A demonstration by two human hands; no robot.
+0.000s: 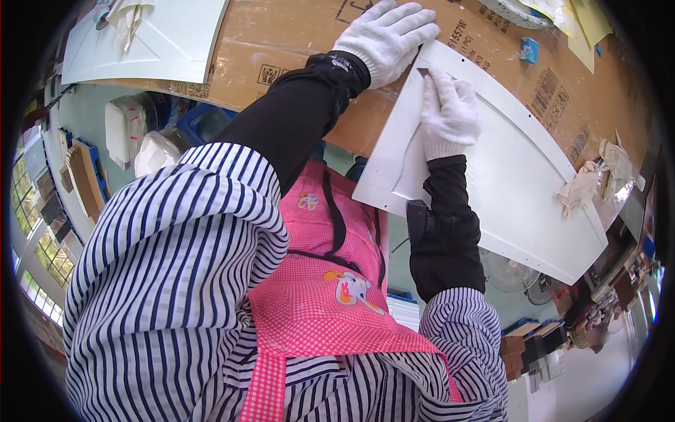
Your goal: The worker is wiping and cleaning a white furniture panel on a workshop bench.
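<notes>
A large white panel [506,169] with a raised border and small holes along its edge lies on the cardboard-covered table. My left hand [387,43], in a white knit glove, rests flat with fingers stretched out, beside the panel's far left corner; its fingertips reach that corner. On the panel near the same corner is my right hand [450,116], gloved alike. Its index and middle fingers are pressed together and point at the border, the other fingers curled in. A small dark spot shows by those fingertips; whether they pinch anything is hidden.
Another white panel [148,42] with a cloth [130,17] on it lies at the far left. Printed cardboard [281,35] covers the table. A small blue block [529,50] sits at the far right, and crumpled cloths [598,179] lie by the panel's right edge.
</notes>
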